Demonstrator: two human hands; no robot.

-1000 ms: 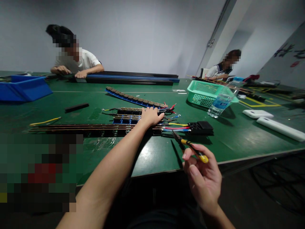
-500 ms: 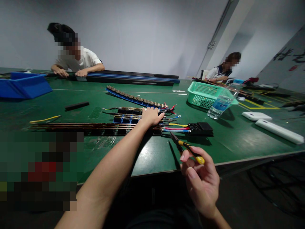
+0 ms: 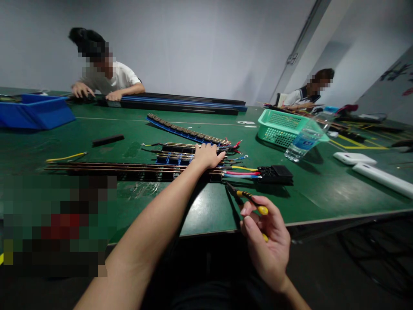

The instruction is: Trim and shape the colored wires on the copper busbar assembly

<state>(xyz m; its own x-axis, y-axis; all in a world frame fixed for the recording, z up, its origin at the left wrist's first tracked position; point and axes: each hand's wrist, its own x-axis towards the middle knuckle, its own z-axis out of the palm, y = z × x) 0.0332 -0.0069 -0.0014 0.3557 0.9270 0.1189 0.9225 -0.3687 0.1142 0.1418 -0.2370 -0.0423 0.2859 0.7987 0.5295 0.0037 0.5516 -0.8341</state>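
My left hand reaches across the table and grips short black-and-blue rail strips with copper-coloured rods; its thumb points right and its fingertips are hidden behind the knuckles. Nearer me lies a long black rail with copper rods. Yellow, red and blue wires join its right end to a black connector block. My right hand is closed around pliers with yellow-and-black handles. Their dark jaws point up and left, close to the long rail's near edge. A slanted blue-backed strip lies behind.
A green basket, a water bottle and white cases occupy the right side. At left are a blue bin, a black bar and a yellow wire. Two people sit across the green table, one handling long black profiles.
My right hand and the pliers have moved slightly left, and the pliers' lower handle now shows. My left hand stays on the strips. The view has shifted a little.
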